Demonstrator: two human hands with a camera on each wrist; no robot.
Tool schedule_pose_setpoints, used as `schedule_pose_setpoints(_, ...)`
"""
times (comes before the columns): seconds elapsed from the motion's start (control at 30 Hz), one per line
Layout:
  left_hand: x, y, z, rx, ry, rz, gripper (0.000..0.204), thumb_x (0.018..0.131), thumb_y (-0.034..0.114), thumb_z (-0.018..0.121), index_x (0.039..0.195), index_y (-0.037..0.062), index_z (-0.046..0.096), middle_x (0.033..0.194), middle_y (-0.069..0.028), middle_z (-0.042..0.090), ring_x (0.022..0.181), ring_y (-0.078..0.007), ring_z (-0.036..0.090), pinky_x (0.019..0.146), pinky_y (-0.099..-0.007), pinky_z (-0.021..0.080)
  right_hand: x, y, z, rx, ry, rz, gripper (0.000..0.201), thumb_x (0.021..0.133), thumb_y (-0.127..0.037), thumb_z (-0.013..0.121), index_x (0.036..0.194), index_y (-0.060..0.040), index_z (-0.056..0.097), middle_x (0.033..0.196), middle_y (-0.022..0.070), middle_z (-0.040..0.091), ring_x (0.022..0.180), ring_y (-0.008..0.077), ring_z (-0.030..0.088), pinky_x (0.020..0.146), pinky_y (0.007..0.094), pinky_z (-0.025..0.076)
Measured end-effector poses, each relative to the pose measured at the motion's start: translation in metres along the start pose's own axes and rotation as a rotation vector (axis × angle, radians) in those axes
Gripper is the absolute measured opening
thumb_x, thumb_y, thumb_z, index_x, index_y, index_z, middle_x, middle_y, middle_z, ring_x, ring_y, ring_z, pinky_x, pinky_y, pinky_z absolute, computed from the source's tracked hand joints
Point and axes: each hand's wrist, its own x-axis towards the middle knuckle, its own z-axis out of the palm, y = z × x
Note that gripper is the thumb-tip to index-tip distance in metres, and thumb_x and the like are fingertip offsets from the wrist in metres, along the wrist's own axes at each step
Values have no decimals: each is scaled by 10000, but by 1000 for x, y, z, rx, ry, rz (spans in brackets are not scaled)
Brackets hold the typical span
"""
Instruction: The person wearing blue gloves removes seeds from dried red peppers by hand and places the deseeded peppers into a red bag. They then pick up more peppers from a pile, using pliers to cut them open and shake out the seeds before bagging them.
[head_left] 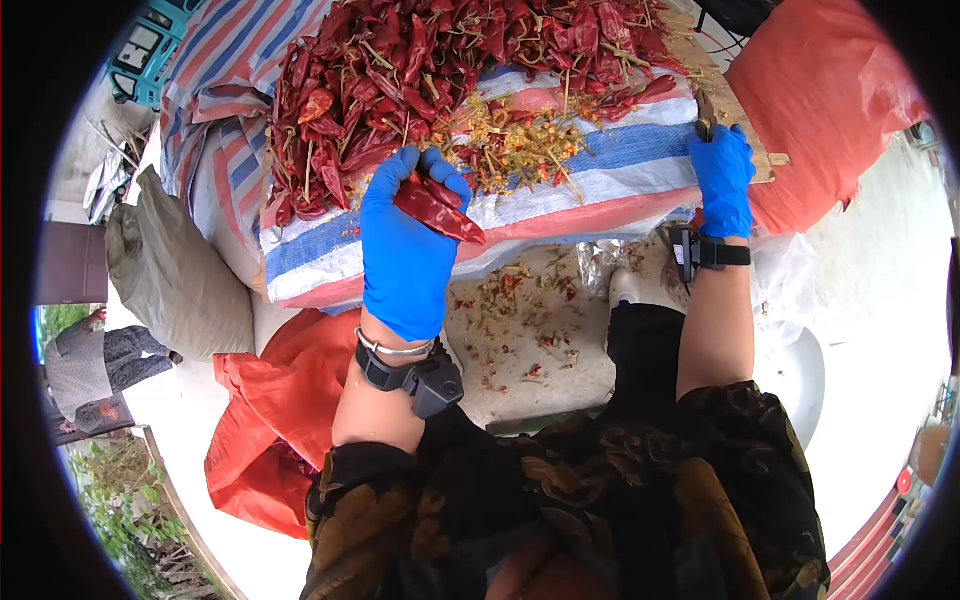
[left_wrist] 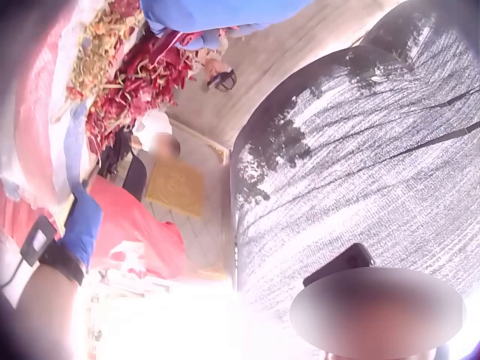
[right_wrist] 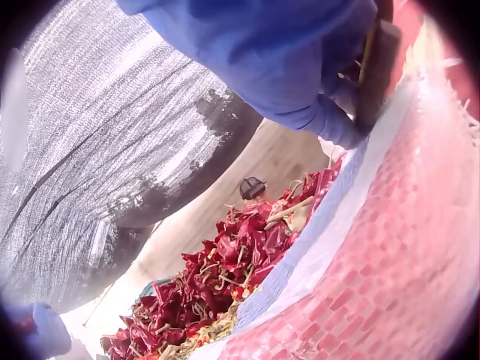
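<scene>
Both hands wear blue gloves. My left hand (head_left: 405, 255) pinches a dried red chili pepper (head_left: 440, 212) between thumb and fingers, above the near edge of the striped woven sheet (head_left: 640, 150). The pepper's pointed end faces right. Behind it spreads a large heap of dried red chili peppers (head_left: 400, 75), with a patch of yellowish stems and seeds (head_left: 535, 150) in front. At the right edge of the sheet, my right hand (head_left: 722, 182) grips a narrow dark tool (right_wrist: 379, 71); its kind I cannot tell, as the glove covers part of it.
A wooden board (head_left: 725, 85) shows beneath the sheet at right, beside a full red sack (head_left: 815, 100). Left stand a grey-brown sack (head_left: 180, 265) and an open red bag (head_left: 280, 400). Scraps (head_left: 520, 330) litter the floor by the person's feet.
</scene>
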Motion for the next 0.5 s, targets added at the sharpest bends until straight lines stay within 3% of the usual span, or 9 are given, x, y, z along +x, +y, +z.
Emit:
schedule_pose_setpoints(0.03,-3,2,11,17,-54,-7,117,813,79,558,897,14,509,818,-96,547,727,-189,534,669,-319,456,-2,-8,-4,-2,3,3,307,746,-318,606,949,-90,634,1049,180,579,991,334,550,804,443,442)
schedule_pose_setpoints(0.1,-6,-2,30,-26,-58,8,118,811,81,562,896,18,510,798,-95,547,722,-188,532,667,-324,454,-3,-18,-9,167,123,-83,302,715,-263,624,946,-70,631,1231,222,479,1079,384,482,855,475,405)
schedule_pose_setpoints(0.13,-6,-6,36,0,-66,4,116,812,82,561,895,18,510,799,-94,547,721,-187,531,667,-326,454,-1,-19,-1,286,143,-170,361,706,-240,654,1034,-93,620,1202,229,500,1101,374,468,886,455,393)
schedule_pose_setpoints(0.23,-3,-19,34,64,-78,-37,116,827,96,551,899,14,513,815,-90,549,722,-187,532,669,-326,460,-7,-37,7,463,147,-292,425,702,-238,673,1106,-130,598,1169,236,521,1092,373,477,898,436,394)
schedule_pose_setpoints(0.27,-4,-24,28,91,-55,-61,139,817,124,573,897,24,519,815,-82,552,723,-185,543,669,-323,468,-3,-38,19,508,56,-288,483,736,-297,650,1187,-153,548,1155,242,529,1084,373,485,912,419,390)
schedule_pose_setpoints(0.4,-19,-37,-16,138,29,-81,162,824,169,586,911,44,531,840,-61,558,731,-177,549,675,-322,475,3,-47,23,450,-113,-236,548,793,-465,558,1271,-211,467,1180,240,516,1094,387,478,915,436,386)
schedule_pose_setpoints(0.5,-19,-43,-52,146,45,-83,150,842,175,574,918,50,538,853,-46,561,743,-172,548,692,-315,474,2,-52,43,249,-3,-270,541,806,-494,523,1273,-226,465,1185,232,516,1094,390,476,915,456,380)
